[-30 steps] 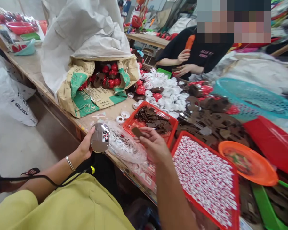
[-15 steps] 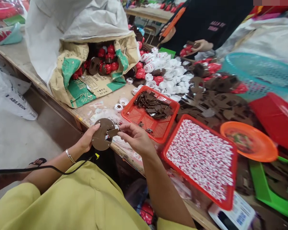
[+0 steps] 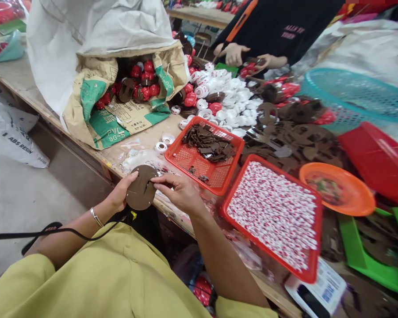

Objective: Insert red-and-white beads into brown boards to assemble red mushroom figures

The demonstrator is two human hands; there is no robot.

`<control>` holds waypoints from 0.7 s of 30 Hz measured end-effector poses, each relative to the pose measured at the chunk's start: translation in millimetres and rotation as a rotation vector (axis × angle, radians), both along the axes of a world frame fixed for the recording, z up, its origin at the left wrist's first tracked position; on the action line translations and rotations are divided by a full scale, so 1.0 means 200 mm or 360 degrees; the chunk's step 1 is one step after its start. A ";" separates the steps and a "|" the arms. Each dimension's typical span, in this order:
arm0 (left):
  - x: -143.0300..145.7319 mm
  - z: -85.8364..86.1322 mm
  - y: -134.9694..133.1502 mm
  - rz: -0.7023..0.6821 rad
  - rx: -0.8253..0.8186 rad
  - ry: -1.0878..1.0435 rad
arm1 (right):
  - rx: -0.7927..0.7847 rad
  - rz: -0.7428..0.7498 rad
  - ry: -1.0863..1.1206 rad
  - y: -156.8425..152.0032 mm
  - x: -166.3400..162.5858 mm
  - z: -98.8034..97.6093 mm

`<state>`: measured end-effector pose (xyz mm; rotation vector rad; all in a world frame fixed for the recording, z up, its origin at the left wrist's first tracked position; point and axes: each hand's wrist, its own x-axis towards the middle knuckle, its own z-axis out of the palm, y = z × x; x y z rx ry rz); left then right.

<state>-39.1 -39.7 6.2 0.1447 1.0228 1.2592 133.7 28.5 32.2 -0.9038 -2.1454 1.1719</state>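
My left hand (image 3: 121,193) is closed around the left edge of a round brown plastic base (image 3: 139,196), its thumb lying on the flat face. Small pale dots sit near the base's rim. A flat brown cover piece (image 3: 146,180) lies almost level with that face, over the opening. The fingertips of my right hand (image 3: 181,192) pinch at the cover's right end, beside a short dark gap. Just beyond my right hand is a red basket (image 3: 204,170) with a pile of small brown flat pieces (image 3: 210,143).
A red tray (image 3: 313,265) of small red-and-white parts stands to the right, near an orange plate (image 3: 358,201) and green bin (image 3: 361,260). White, red and brown parts heap behind. An open sack (image 3: 119,126) is at left. Across the table, a co-worker's hands (image 3: 234,54) hold an orange-handled tool (image 3: 242,20).
The brown cover piece, tilted out of the base before, now lies nearly flat over the opening. My right hand has moved slightly left. The co-worker's tool hand has shifted.
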 end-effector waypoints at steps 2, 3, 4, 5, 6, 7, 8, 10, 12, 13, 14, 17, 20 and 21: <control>0.01 0.01 0.00 0.0043 -0.0007 -0.0033 | 0.0290 -0.0108 -0.0055 -0.03 -0.01 -0.01; 0.01 0.02 0.00 0.0068 -0.0006 -0.0054 | 0.0467 -0.0175 -0.0092 -0.05 -0.02 -0.01; 0.01 0.03 0.00 0.0090 0.0004 -0.0075 | 0.0630 -0.0230 -0.0134 -0.07 -0.02 -0.01; 0.01 0.04 0.00 0.0107 0.0022 -0.0092 | 0.0753 -0.0256 -0.0178 -0.09 -0.03 -0.02; 0.01 0.04 0.00 0.0117 0.0039 -0.0104 | 0.0818 -0.0251 -0.0218 -0.11 -0.03 -0.03; 0.00 0.05 0.01 0.0116 0.0052 -0.0111 | 0.0819 -0.0221 -0.0245 -0.12 -0.02 -0.04; 0.00 0.05 0.01 0.0105 0.0059 -0.0117 | 0.0760 -0.0179 -0.0245 -0.13 -0.01 -0.05; 0.01 0.06 0.02 0.0055 0.0061 -0.0129 | 0.0449 -0.0085 -0.0121 -0.13 0.03 -0.08; 0.02 0.07 0.03 -0.0016 0.0077 -0.0103 | -0.0047 -0.0083 0.0184 -0.13 0.06 -0.12; 0.03 0.06 0.03 -0.0057 0.0093 -0.0066 | -0.0293 -0.0129 0.0347 -0.13 0.08 -0.13; 0.04 0.06 0.02 -0.0114 0.0105 -0.0019 | -0.0493 -0.0194 0.0477 -0.14 0.09 -0.14; 0.10 0.05 -0.03 -0.0393 0.0139 0.0124 | -0.0707 -0.0342 0.0620 -0.21 0.12 -0.13; 0.15 0.04 -0.08 -0.0765 0.0295 0.0161 | -0.0811 -0.0391 0.0757 -0.30 0.18 -0.11; 0.16 0.04 -0.09 -0.0900 0.0354 0.0141 | -0.0900 -0.0417 0.0842 -0.33 0.21 -0.11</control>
